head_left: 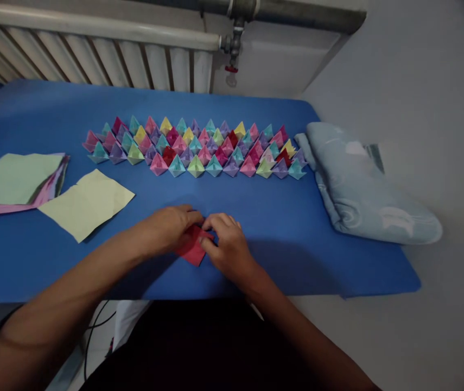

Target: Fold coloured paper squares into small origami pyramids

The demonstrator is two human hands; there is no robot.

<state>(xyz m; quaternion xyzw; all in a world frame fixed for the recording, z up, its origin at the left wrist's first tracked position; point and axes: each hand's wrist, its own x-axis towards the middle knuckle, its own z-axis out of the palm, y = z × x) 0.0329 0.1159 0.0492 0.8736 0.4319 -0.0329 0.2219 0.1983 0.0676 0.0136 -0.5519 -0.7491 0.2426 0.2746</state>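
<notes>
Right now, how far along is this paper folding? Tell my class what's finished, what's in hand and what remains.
Looks done: the rows of small folded paper shapes. In hand: a red paper, seemingly part-folded, with the left hand and right hand on it. Apparently left: the loose pale yellow sheet and the stack of coloured sheets, lying flat. The target number isn't visible, so overall progress is uncertain.

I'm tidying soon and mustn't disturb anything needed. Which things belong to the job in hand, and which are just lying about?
Apparently in use:
- red paper being handled
- loose yellow sheet
- paper stack
- folded paper shapes

Apparently just lying about:
- bundled blanket
- dark cables below the table
</notes>
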